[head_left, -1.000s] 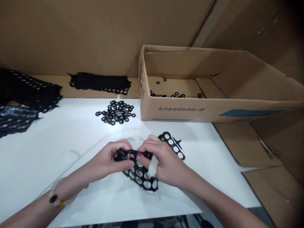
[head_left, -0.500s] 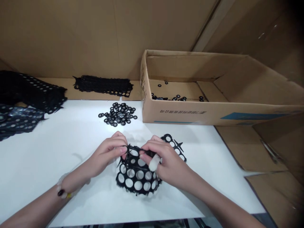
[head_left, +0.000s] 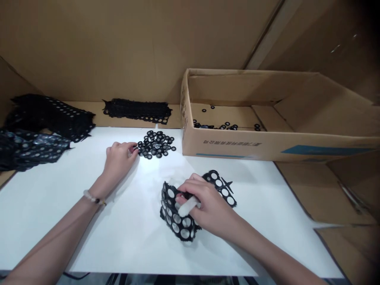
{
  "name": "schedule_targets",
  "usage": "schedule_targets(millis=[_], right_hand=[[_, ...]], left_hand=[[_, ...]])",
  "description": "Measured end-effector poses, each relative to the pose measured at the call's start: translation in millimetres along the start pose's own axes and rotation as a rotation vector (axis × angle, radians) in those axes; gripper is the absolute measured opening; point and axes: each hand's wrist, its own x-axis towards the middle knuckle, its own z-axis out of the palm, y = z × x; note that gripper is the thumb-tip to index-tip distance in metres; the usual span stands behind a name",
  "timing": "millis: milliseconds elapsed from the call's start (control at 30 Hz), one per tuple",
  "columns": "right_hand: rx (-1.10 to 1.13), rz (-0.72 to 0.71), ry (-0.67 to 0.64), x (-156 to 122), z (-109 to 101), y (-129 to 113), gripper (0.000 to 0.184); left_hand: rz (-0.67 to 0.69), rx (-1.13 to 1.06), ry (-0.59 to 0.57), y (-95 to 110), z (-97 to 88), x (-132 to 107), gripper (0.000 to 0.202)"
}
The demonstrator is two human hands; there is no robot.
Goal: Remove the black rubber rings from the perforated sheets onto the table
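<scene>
My left hand (head_left: 121,156) is at the left edge of a loose pile of small black rubber rings (head_left: 157,144) on the white table. Thumb and forefinger are pinched together, with a ring at their tips. My right hand (head_left: 204,198) grips a black rubber sheet (head_left: 173,213) full of round holes, bent and hanging below the fingers. Part of the sheet is hidden behind that hand. A white cover (head_left: 188,206) sticks out at the right hand, seemingly over a finger. Just beyond the knuckles lies another piece of holed black sheet (head_left: 221,185).
A large open cardboard box (head_left: 231,144) stands at the back right, with several black rings on its floor. A stack of black holed strips (head_left: 136,111) lies against the back wall. More black sheets (head_left: 56,118) are heaped at the left.
My left hand has left the sheet and moved up and left to the ring pile. My right hand keeps its hold; the sheet's free left side now hangs turned. The view has shifted slightly.
</scene>
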Motion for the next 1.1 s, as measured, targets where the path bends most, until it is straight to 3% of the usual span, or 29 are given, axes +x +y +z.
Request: schedule_targets(millis=[133,200,267,300,400,467,567,667,933,1100], right_hand=[[-0.005,-0.013,0.007,0,0,-2,0.015],[-0.006,-0.020,0.020,0,-2,-2,0.015],[0.002,-0.031,0.023,0,-4,-2,0.014],[0.010,-0.040,0.023,0,-5,-2,0.013],[0.030,-0.071,0.021,1,-7,-1,0.011],[0.039,-0.077,0.026,2,-8,-1,0.010],[0.049,-0.060,0.031,3,-8,-2,0.010],[0.047,-0.019,0.015,4,-7,-1,0.007],[0.029,-0.026,-0.036,5,2,9,0.030],[0.028,-0.002,-0.056,4,0,5,0.026]], left_hand=[[-0.039,-0.175,0.017,1,3.0,-2,0.051],[-0.036,-0.197,0.082,9,-4.3,-9,0.052],[0.005,-0.305,0.054,23,-13.8,-20,0.051],[0.047,-0.432,-0.045,30,-17.9,-26,0.052],[0.184,-0.891,-0.516,50,-23.3,-45,0.063],[0.170,-1.079,-0.786,57,-21.7,-53,0.065],[0.060,-1.146,-1.003,62,-18.5,-57,0.039],[0.013,-1.139,-1.000,63,-19.7,-58,0.027],[-0.003,-1.145,-0.882,72,-20.7,-64,0.026],[-0.118,-1.294,-0.987,73,-21.5,-67,0.025]])
